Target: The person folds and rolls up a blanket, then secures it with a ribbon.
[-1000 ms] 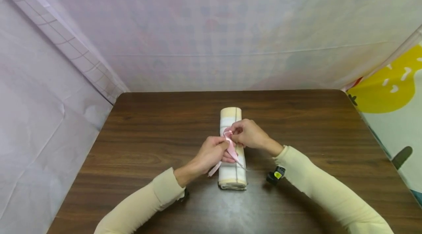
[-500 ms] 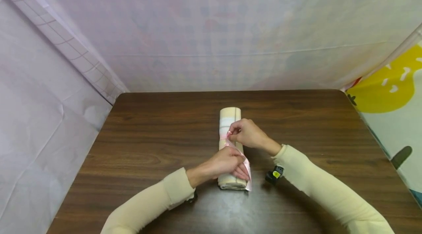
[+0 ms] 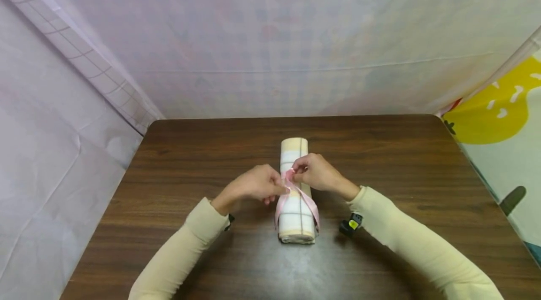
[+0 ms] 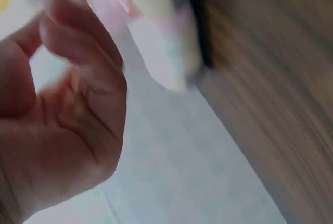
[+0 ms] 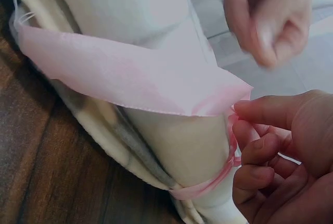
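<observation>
A rolled cream-and-white cloth with thin grey lines lies lengthwise on the table. Pink ribbon goes round its middle, and two tails drape toward the near end, one down each side. Thumb and forefinger of my right hand pinch the ribbon on top of the roll. My left hand is at the roll's left side, its fingertips overlapping the ribbon in the head view. Blurred in the right wrist view, it appears apart from the ribbon, fingers loosely bent with nothing between them.
The dark wooden table extends around the roll on all sides. A pale curtain hangs behind its far edge, with white sheeting on the left. At the right, a printed cloth shows a yellow shape.
My left hand drew a ribbon tail toward the near right end of the roll, released it, then moved back to the left side. My right hand stays at the ribbon on top.
</observation>
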